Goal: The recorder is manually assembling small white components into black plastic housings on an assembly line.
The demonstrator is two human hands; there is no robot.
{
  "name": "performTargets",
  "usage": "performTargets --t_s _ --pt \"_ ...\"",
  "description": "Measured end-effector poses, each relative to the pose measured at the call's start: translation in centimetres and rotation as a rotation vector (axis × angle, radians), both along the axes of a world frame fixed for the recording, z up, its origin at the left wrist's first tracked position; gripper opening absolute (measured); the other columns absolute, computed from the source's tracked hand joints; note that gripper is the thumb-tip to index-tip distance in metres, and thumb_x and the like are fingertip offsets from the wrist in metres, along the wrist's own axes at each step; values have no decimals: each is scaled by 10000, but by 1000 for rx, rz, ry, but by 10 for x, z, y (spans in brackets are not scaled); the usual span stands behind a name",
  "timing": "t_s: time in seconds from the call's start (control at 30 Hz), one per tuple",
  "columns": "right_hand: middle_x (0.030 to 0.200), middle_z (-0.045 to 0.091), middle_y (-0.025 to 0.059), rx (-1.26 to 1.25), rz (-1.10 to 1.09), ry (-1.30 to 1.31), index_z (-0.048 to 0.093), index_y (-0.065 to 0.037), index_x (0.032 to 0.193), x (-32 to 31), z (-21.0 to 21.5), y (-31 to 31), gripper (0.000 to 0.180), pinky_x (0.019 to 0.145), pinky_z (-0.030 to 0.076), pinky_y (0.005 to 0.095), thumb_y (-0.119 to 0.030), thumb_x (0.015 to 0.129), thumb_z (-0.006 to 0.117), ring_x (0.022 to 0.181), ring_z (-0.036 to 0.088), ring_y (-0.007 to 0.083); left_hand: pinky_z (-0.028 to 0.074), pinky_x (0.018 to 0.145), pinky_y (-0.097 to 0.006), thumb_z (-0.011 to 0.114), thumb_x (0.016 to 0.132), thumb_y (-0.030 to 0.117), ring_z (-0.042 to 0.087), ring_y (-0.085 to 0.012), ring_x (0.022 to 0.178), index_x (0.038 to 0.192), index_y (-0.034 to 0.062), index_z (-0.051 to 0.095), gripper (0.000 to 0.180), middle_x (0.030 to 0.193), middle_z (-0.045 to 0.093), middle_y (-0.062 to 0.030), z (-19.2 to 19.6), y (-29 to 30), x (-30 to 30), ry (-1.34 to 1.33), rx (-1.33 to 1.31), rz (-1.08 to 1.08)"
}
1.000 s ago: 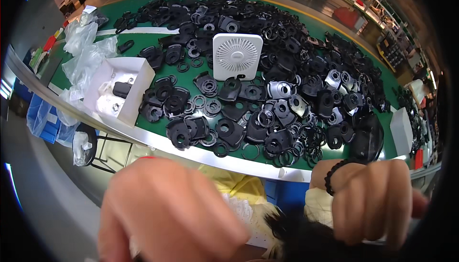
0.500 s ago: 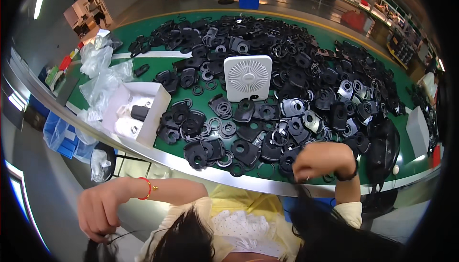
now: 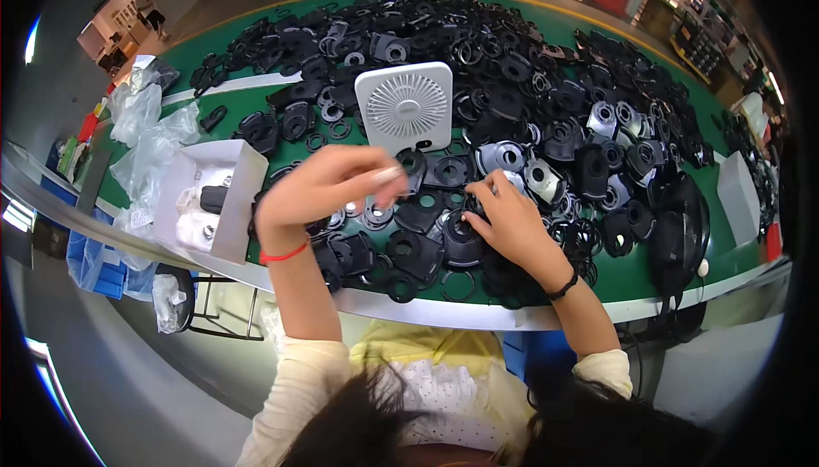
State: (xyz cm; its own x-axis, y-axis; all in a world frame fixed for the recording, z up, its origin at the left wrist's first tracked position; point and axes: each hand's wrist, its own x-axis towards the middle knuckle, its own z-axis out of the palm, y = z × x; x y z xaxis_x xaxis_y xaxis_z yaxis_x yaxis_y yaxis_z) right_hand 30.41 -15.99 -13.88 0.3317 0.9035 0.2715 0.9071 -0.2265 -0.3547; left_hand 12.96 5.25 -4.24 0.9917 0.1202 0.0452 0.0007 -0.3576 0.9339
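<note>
My left hand (image 3: 337,187) hovers over the pile's near left, fingers stretched to the right and a little blurred, with nothing visible in it. To its right, my right hand (image 3: 512,221) is low over the parts, its thumb and fingers apart. The right thumb tip lies at the upper edge of a black plastic part with a round hole (image 3: 463,245); whether it presses on it I cannot tell. Between and beyond my hands are more black plate-like parts (image 3: 415,252) and loose rings. A white square fan (image 3: 405,109) stands upright just behind them.
A white open box (image 3: 239,203) with small items stands left, beside clear plastic bags (image 3: 162,143). A large heap of black parts (image 3: 512,66) covers the green table's far side. A black bag (image 3: 678,232) lies at the right edge. A person (image 3: 149,11) stands far left.
Both hands have risen from the table's near side onto the parts: the left up and right from hair strands, the right up and left. The view has shifted slightly.
</note>
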Motion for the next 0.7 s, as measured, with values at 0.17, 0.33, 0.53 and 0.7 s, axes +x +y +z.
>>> performTargets --t_s 0.17,0.33,0.53,0.7 --pt "969 491 110 161 91 -82 583 -64 970 -6 -6 2 294 780 441 388 -177 738 723 918 506 297 543 681 -444 699 798 369 645 -366 820 935 -4 579 415 919 615 -196 -85 -29 59 209 943 643" --pt "1041 500 114 94 408 -42 600 -62 903 -25 -3 -2 321 831 394 388 -313 751 730 980 473 289 514 748 -451 740 762 305 580 -389 929 1023 -6 508 467 928 602 -209 -103 -33 63 168 924 609" --pt "1107 507 124 73 497 -43 599 -80 999 -28 7 -4 554 871 357 416 -540 709 704 1045 467 301 474 851 -451 785 711 229 554 -409 961 1117 -17 450 581 1073 536 -240 -104 -26 63 135 812 627" --pt "1190 526 55 169 885 -128 563 -168 1199 -82 -5 -5 510 871 384 421 -482 804 639 1067 497 221 490 836 -449 776 702 200 575 -424 947 1150 -13 424 608 1133 486 -248 -97 -27 65 140 661 617"
